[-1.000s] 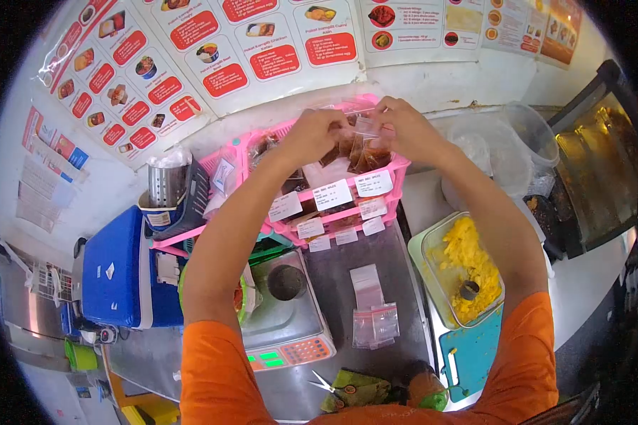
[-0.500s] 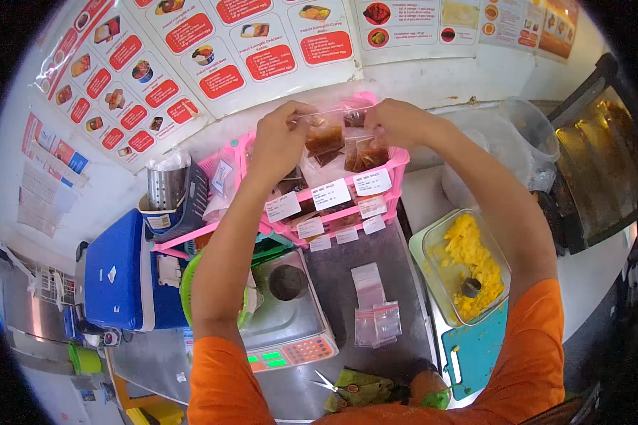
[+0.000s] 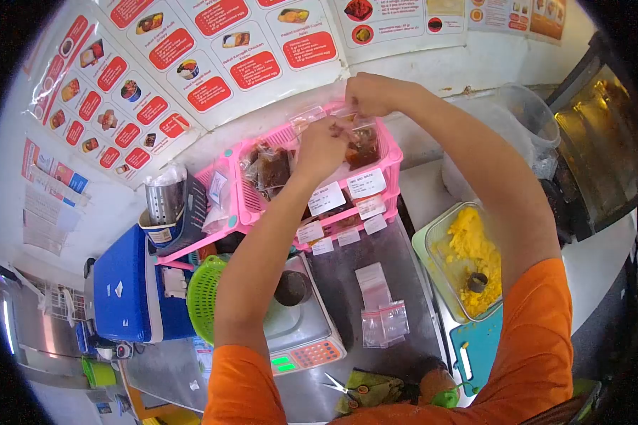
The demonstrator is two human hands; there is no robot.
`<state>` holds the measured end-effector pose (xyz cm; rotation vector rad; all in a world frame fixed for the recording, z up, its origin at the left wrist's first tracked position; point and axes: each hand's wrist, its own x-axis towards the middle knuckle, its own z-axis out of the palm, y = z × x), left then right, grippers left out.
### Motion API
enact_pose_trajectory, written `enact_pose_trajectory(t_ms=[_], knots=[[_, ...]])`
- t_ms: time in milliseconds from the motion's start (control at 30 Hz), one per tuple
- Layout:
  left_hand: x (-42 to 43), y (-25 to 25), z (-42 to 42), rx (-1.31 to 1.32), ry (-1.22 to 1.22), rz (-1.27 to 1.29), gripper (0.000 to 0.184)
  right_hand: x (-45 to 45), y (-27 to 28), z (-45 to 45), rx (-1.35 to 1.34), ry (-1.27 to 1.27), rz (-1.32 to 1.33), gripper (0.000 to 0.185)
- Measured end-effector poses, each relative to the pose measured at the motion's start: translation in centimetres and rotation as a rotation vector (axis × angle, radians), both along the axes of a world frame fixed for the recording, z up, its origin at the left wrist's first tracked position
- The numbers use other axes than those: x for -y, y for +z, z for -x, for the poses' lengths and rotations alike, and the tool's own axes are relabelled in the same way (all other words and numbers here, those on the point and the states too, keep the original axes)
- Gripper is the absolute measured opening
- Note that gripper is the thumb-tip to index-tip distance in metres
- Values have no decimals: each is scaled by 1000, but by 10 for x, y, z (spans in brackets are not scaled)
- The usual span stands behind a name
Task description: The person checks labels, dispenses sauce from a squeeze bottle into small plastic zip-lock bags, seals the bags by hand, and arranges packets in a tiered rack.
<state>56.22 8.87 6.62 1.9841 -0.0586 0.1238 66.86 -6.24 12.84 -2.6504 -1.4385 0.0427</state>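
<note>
My left hand (image 3: 324,147) reaches into the pink basket (image 3: 397,157), fingers bent together by a packet of brown sauce (image 3: 362,146). Whether it grips that packet is hidden. Above it, at the basket's back edge, my right hand (image 3: 374,95) is closed on the edge of a clear plastic bag (image 3: 342,108). More dark sauce packets (image 3: 271,170) lie at the basket's left end. White labels with printed text, such as the front label (image 3: 366,183), hang over the basket's front.
A scale (image 3: 308,347) carries a dark round cup (image 3: 293,288). Small zip bags (image 3: 384,322) lie on the steel counter. To the right stands a glass container (image 3: 422,244) of yellow food; scissors (image 3: 344,388) rest near my body. A green basket (image 3: 204,297) and blue cooler (image 3: 120,287) stand left.
My left hand has moved right and down, uncovering the packets at the basket's left end. My right hand has shifted slightly left and up. The camera view has tilted a little.
</note>
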Motion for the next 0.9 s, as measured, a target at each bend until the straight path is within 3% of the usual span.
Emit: enact_pose_trajectory(t_ms=[67,133,167,233,267,300,367,433,467,500,533,600,667,767,900], knots=[[-4,-11,-5,18,22,-110,15,3,-7,-5,-55,-54,86,19],[-4,-9,-4,127,58,-245,19,8,-25,-22,-97,136,-267,28],[-4,-7,-2,120,59,-243,19,11,-29,-21,-104,137,-264,28],[-2,6,12,330,83,-426,18,20,-22,4,-65,156,-605,46],[-4,9,16,419,132,-506,21,20,-27,12,-93,150,-597,46],[-7,9,20,492,176,-583,23,21,-39,19,230,141,-538,49],[-3,24,43,497,269,-687,24,20,-48,50,208,-51,-410,48],[23,26,93,634,263,-480,16,31,-36,66,-126,-259,-332,45],[40,23,124,671,272,-450,13,41,-39,69,58,-128,-531,52],[55,1,151,558,146,-331,12,52,-36,73,253,8,-726,59],[68,-36,175,454,26,-213,11,64,-24,91,254,11,-762,50],[86,-109,218,179,-170,-211,14,100,-6,146,143,-84,-759,37],[81,-203,251,215,-187,-487,18,152,1,205,61,-206,-612,35],[95,-240,313,55,-258,-558,28,235,-1,289,50,-245,-478,33],[116,-280,345,14,-97,-718,29,313,-30,417,-185,-798,-516,30]])
